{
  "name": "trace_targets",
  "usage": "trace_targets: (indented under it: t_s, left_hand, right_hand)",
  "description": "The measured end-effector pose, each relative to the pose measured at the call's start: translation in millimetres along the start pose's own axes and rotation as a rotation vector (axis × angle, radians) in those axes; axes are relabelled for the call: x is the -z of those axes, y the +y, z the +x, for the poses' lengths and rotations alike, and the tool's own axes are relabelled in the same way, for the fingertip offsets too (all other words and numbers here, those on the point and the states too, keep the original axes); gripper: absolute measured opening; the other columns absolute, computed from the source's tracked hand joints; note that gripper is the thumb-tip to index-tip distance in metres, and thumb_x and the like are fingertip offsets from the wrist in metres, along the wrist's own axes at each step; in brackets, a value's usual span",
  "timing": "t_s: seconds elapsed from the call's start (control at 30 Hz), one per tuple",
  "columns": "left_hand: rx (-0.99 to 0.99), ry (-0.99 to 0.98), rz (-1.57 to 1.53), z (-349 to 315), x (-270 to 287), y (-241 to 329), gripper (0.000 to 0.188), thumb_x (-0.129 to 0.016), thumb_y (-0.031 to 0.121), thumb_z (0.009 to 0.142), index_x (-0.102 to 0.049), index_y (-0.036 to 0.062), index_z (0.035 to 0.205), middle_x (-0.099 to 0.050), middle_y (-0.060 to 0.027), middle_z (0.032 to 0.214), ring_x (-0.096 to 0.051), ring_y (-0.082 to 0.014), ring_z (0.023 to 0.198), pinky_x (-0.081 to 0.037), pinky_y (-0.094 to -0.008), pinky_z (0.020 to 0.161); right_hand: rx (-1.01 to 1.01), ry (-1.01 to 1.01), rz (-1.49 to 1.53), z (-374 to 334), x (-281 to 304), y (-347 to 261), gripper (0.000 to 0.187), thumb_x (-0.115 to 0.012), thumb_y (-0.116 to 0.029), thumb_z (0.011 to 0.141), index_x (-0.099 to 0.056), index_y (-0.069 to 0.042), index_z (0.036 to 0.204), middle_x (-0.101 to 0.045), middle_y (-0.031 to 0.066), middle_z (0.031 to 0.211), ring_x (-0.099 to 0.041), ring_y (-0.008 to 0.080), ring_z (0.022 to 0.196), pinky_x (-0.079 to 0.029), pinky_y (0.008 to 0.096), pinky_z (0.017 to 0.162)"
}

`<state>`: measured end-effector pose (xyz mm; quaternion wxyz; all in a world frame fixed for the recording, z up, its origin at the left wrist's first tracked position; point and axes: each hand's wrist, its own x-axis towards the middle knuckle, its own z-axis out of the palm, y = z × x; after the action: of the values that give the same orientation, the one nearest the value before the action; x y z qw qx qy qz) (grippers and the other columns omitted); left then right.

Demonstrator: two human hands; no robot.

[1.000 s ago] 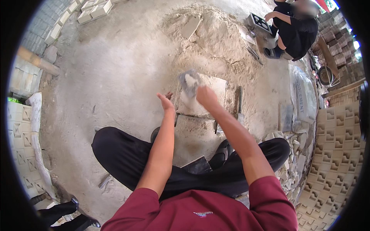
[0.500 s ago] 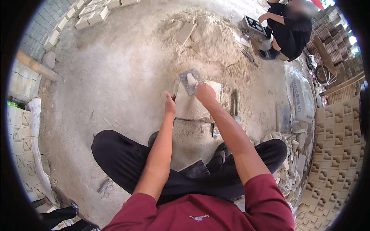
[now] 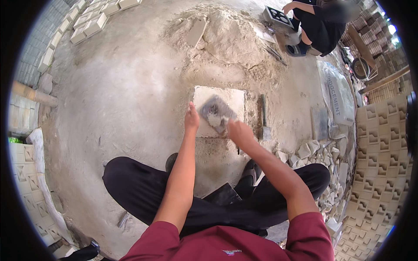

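In front of me on the floor lies a square, pale, powder-covered slab or filled mould (image 3: 235,95). My right hand (image 3: 241,134) is closed at the near right corner of a flat grey rectangular trowel (image 3: 217,104), blurred by motion, its grip hidden under my fingers. The trowel lies over the middle and near part of the pale square, with a clump of light mix (image 3: 214,120) on it. My left hand (image 3: 191,118) is against the square's left edge, one digit pointing up; its other fingers are hidden, so its grip cannot be told.
Right of the square lies a long-handled tool (image 3: 264,115) with a flat grey head. Beyond is a sand heap (image 3: 230,41). A co-worker (image 3: 320,28) crouches at far right beside a block mould (image 3: 278,16). Rubble (image 3: 309,150), a cement bag (image 3: 339,98) and stacked blocks (image 3: 383,165) stand right.
My right hand and the trowel have come from the square's far edge toward its near side. My left hand stays by the left edge. The whole view has shifted slightly.
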<state>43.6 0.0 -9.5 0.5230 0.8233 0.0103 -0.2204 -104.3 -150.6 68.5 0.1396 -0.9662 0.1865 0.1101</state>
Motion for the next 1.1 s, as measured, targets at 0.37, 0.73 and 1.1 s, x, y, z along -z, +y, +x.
trace_targets:
  t_s: [0.37, 0.73, 1.1]
  left_hand:
    - [-0.092, 0.085, 0.182, 1.8, -10.3, 5.5, 0.083, -0.021, 0.064, 0.097, -0.047, -0.0049, 0.135, -0.057, -0.0323, 0.124, -0.054, -0.0471, 0.116, -0.041, -0.0509, 0.099]
    - [-0.107, 0.109, 0.148, -4.8, -19.9, 16.9, 0.085, -0.021, 0.066, 0.097, -0.045, -0.0039, 0.138, -0.056, -0.0309, 0.129, -0.050, -0.0449, 0.124, -0.038, -0.0466, 0.105]
    - [-0.010, -0.139, -0.480, 56.1, 7.7, -65.6, 0.093, -0.016, 0.069, 0.097, -0.037, -0.0086, 0.143, -0.038, -0.0207, 0.151, -0.030, -0.0275, 0.144, -0.019, -0.0335, 0.118]
  right_hand:
    - [-0.074, -0.002, 0.087, 7.1, -2.5, 13.0, 0.021, -0.048, -0.013, 0.090, -0.065, -0.001, 0.091, -0.069, 0.0229, 0.082, -0.070, 0.0399, 0.079, -0.057, 0.0493, 0.066]
    - [-0.224, 0.166, 0.126, 46.1, 24.3, 71.9, 0.018, -0.055, -0.015, 0.089, -0.069, -0.003, 0.088, -0.069, 0.0233, 0.086, -0.070, 0.0395, 0.083, -0.056, 0.0484, 0.071]
    - [-0.006, -0.059, 0.090, 0.9, 5.6, -14.3, 0.021, -0.050, -0.017, 0.092, -0.063, -0.001, 0.096, -0.069, 0.0236, 0.086, -0.070, 0.0383, 0.082, -0.058, 0.0468, 0.067]
